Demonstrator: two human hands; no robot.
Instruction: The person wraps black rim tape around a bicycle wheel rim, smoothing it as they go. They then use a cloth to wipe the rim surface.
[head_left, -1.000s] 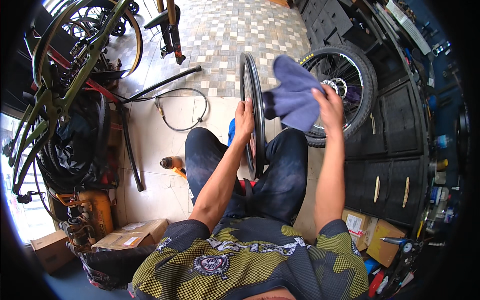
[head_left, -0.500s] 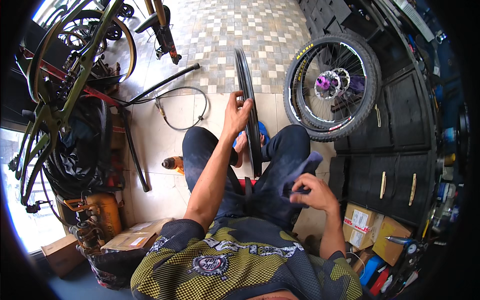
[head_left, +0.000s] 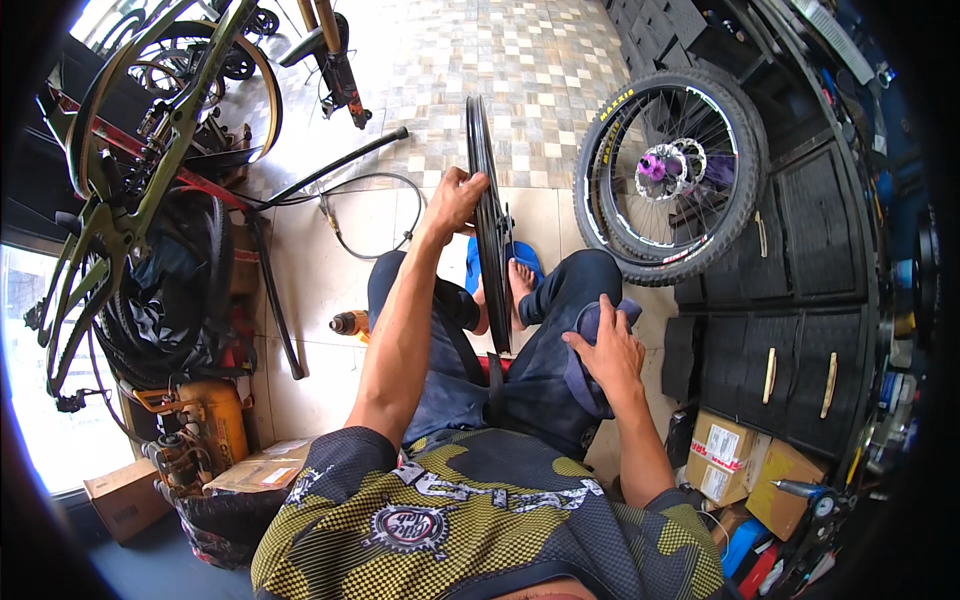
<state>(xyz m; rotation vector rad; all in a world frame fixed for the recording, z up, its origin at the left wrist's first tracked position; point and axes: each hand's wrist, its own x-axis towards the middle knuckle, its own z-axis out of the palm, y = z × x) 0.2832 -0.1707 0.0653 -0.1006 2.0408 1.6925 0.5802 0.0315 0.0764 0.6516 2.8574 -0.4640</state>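
A black bicycle wheel (head_left: 487,240) stands upright between my legs, seen nearly edge-on, with part of its hub showing on the right side. My left hand (head_left: 457,203) is closed on the left side of its rim, thumb on the near edge. Over my right thigh, my right hand (head_left: 612,350) has its fingers over a purple-grey cloth (head_left: 580,378) and seems to grip it; some fingertips are hidden in the folds. Blue slippers (head_left: 527,258) show beside my bare feet, behind the wheel.
A second wheel with a knobbly tyre (head_left: 748,190) leans by black drawers (head_left: 800,365) on the right. An orange power drill (head_left: 350,325) lies left of my knee. Past it are a cable loop (head_left: 418,205), a black stand leg (head_left: 275,300) and a green bicycle frame (head_left: 130,225).
My left hand has closed onto the rim and the wheel has turned slightly, baring its hub. My right hand has moved up and left, over the cloth, which now lies lower on my thigh.
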